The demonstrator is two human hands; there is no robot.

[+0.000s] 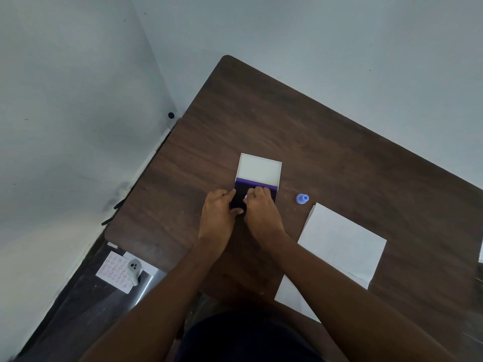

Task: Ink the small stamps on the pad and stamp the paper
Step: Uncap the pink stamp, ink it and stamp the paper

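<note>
Ink pad [257, 184] sits mid-table [326, 131], lid swung open toward the far edge, so the dark purple inking face is exposed on the near side where both hands can reach it.

Left hand [218, 218] braces the pad: index finger on its left edge, thumb at the near-left corner, fingers curled round the case. Judgement: this stops the pad sliding while the other hand presses down.

Right hand [262, 209] is over the pad's near half, fingers bunched downward, pinching a small pale pink stamp [245, 197]; only a sliver of it shows. Whether its face touches the ink, can't tell.

Blue stamp [302, 198] stands upright just right of the pad, free, between pad and paper. Likely staged for the next inking.

Paper [342, 241] lies toward the near-right part of the table, near the right forearm, so the move from pad to sheet is short. No clear marks readable on it.

Pose: both forearms come in from the near edge and converge, wrists close, hands nearly touching over the pad.

Step in hand: inking; stamping not yet done.
</note>
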